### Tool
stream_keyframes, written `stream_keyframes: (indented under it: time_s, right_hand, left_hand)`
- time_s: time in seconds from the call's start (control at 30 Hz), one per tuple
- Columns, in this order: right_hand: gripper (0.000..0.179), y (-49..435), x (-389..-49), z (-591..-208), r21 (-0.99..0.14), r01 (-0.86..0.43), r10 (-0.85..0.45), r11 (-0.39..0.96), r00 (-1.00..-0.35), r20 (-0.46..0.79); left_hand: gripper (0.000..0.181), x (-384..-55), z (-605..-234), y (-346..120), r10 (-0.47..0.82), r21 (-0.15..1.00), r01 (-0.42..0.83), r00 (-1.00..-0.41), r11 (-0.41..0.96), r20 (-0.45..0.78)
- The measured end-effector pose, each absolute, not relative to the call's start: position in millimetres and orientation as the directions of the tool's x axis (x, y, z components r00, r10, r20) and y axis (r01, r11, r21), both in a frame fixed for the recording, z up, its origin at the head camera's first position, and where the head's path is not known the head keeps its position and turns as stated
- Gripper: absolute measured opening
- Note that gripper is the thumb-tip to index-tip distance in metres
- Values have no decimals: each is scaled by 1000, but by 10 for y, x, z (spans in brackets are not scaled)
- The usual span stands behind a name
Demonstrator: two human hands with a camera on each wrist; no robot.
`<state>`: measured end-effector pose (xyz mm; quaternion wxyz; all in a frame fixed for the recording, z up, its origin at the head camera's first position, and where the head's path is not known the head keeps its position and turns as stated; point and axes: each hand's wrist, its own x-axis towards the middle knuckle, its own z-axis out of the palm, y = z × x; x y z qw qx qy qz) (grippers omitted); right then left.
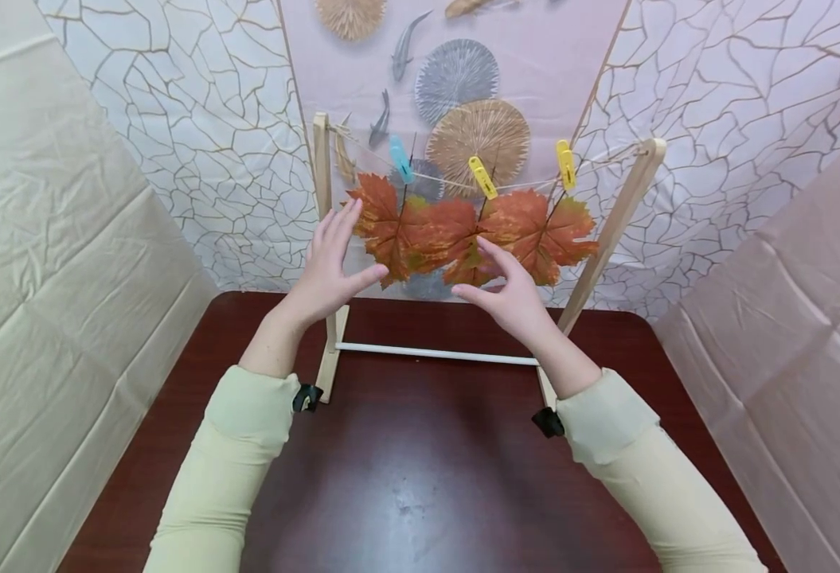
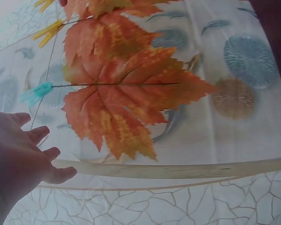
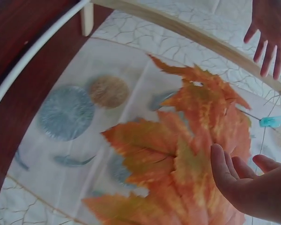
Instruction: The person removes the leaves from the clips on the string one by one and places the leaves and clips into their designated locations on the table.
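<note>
Three orange maple leaves hang side by side from a string on a wooden frame point(image 1: 322, 159). A blue clip point(image 1: 400, 159) holds the left leaf point(image 1: 384, 223), and yellow clips point(image 1: 482, 177) hold the middle leaf point(image 1: 448, 235) and the right leaf point(image 1: 548, 227). My left hand point(image 1: 330, 263) is raised beside the left leaf with straight, spread fingers, apart from the leaf point(image 2: 126, 98) in the left wrist view. My right hand point(image 1: 509, 294) is open just below the middle leaf. Its fingers point(image 3: 225, 168) lie close against the leaf point(image 3: 178, 154); contact is unclear.
The frame stands at the far end of a dark red table point(image 1: 420, 461), with a white rod point(image 1: 434, 353) joining its feet. A patterned cloth with fish and discs point(image 1: 455, 76) hangs behind. Crinkled sheets wall in both sides.
</note>
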<state>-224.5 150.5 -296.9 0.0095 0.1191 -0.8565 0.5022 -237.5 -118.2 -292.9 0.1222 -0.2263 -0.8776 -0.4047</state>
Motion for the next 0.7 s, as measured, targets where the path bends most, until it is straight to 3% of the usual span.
stream_keyframes:
  time_s: [0.13,0.33,0.7]
  right_hand:
    - [74,1372,-2325,-2859,-868,-211,-191,449,-972,138]
    - [71,1195,-2453,-2710,-894,-211,-172,395,-973,154]
    - [70,910,-2718,-2574,-944,-161,-153,288,-981,121]
  left_hand:
    - [117,-2449,-2816,-1177,279,700,501,-865,509,416]
    - [98,-2561,-2650,-1146,276,786,481,-874,388,399]
    - [79,-2683,-2447,-1080,256,807,471,-880,356,401]
